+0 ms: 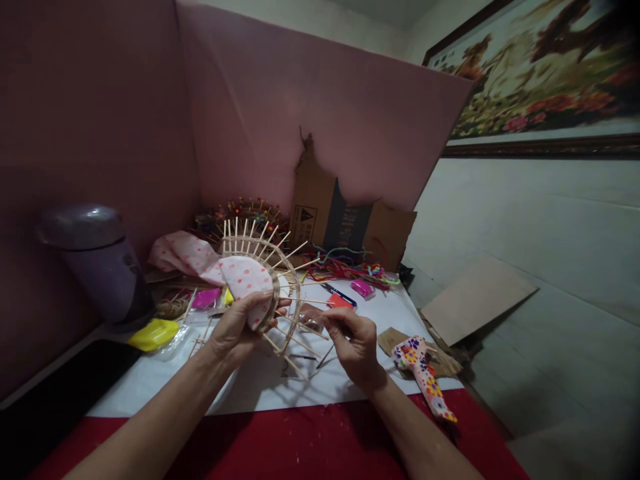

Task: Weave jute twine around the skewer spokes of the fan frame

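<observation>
My left hand (243, 325) grips a round frame of thin sticks (299, 293) by its lower inner edge, thumb on the front. Its sticks fan outward and are bound by two brown cord rings. Pink-dotted white cloth (247, 277) covers the middle, and a bunched length of the same cloth (185, 255) trails to the left. My right hand (354, 343) is closed in a pinch just right of the outer ring, near the stick tips. Whatever lies between its fingertips is too small to make out. Below the frame are a small dark stick (325, 357) and a clear packet (311, 320).
A purple container (103, 260) and yellow packet (156, 333) stand left. Torn cardboard (373, 223), coloured pipe cleaners (350, 268), a pen (339, 294) and a magenta packet (363, 288) lie behind. A flower-patterned cloth bundle (425, 377) rests right. Pink panels (310, 100) wall the table.
</observation>
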{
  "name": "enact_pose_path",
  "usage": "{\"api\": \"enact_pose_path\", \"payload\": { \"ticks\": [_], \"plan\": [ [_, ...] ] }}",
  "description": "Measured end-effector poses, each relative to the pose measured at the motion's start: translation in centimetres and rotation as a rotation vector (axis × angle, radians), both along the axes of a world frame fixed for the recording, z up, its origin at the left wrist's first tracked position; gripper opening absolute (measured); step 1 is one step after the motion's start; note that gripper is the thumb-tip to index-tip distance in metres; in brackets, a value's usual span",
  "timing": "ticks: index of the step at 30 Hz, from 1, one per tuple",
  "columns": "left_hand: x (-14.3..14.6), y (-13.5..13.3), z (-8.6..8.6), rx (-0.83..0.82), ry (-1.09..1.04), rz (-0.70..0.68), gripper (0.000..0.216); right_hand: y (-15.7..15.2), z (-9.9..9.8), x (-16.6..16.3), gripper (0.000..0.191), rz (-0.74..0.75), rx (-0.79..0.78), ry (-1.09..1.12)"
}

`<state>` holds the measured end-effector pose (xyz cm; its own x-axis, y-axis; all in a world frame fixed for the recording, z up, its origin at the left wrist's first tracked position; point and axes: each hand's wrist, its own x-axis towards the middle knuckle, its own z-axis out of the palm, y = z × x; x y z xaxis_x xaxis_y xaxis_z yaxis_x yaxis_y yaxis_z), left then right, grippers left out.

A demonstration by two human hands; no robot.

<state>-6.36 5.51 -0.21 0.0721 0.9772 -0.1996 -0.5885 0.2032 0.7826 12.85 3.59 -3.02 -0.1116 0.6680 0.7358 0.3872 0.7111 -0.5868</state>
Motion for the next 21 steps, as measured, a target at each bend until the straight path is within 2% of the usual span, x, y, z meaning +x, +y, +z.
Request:
{"api": "enact_pose_path", "payload": {
  "ticks": [5,12,21],
  "plan": [
    [0.7,-0.3,-0.2,0.021,-0.023,0.056,0.011,-0.6,0.0,-0.3,0.006,0.005,0.105,-0.110],
    [0.8,0.0,-0.3,0.022,-0.135,0.074,0.010,-1.2,-0.2,-0.7,0.012,0.124,0.107,-0.289],
    [-0.4,0.5,0.0,-0.003,-0.259,0.087,0.013,-1.3,0.2,-0.7,0.016,0.137,0.092,-0.218]
  ]
}}
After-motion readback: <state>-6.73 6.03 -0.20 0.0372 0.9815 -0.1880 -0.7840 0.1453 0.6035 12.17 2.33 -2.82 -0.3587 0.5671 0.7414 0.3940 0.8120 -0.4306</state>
